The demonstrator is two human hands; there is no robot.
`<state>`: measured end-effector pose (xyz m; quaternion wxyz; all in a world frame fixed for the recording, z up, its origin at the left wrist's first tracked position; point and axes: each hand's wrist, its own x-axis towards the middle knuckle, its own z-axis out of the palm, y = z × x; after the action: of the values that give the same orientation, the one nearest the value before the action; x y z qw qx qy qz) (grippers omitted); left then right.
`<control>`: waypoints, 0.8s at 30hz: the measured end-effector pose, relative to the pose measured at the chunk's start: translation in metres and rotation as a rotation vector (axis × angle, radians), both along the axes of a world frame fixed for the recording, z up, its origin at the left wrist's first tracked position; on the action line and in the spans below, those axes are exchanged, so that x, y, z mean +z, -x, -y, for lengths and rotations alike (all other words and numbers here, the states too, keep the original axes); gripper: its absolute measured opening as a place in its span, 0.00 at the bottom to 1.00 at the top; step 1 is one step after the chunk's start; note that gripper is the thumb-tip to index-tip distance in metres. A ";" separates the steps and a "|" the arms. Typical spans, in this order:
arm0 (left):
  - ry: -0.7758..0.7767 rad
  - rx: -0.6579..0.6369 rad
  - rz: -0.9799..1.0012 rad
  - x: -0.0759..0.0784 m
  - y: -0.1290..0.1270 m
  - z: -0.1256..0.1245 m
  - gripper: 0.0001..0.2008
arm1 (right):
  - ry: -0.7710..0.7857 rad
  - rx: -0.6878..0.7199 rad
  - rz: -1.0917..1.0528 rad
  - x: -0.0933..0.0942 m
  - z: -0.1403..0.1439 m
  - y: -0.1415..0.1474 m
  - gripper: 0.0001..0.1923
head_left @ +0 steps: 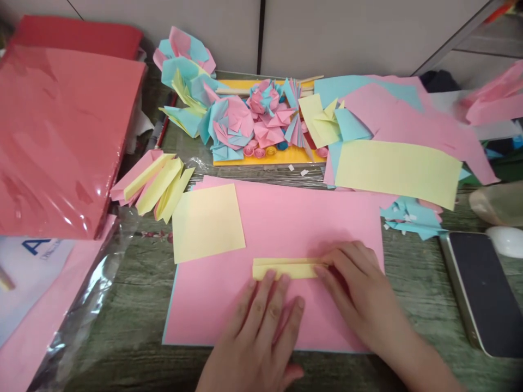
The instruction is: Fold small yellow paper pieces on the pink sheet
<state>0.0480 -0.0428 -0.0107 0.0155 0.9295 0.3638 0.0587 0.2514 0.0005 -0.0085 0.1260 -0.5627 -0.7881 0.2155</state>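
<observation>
A narrow folded yellow paper strip (286,268) lies on a big pink sheet (286,223) in front of me. My left hand (261,332) lies flat on the pink sheet, its fingertips touching the strip's near edge. My right hand (359,288) presses down on the strip's right end with its fingers. A square yellow paper (207,222) rests on the pink sheet's upper left corner.
Folded pink and yellow strips (157,185) lie to the left. Paper flowers (232,117) and loose coloured sheets (396,169) fill the back. A wrapped red paper stack (61,136) stands at left, and a phone (486,294) lies at right on the wooden table (134,305).
</observation>
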 end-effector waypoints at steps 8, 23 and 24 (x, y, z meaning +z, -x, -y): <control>0.015 -0.012 -0.004 -0.003 0.001 -0.003 0.36 | -0.072 -0.031 0.072 -0.005 0.001 0.006 0.05; 0.102 -0.021 -0.045 -0.002 0.003 -0.008 0.31 | -0.176 -0.052 0.222 -0.006 0.005 0.012 0.05; 0.105 -0.024 -0.042 -0.002 0.003 -0.008 0.30 | -0.180 -0.049 0.237 -0.006 0.005 0.012 0.06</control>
<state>0.0453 -0.0347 -0.0124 0.0572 0.9327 0.3556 0.0196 0.2392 -0.0041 -0.0148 0.0875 -0.5898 -0.7995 0.0729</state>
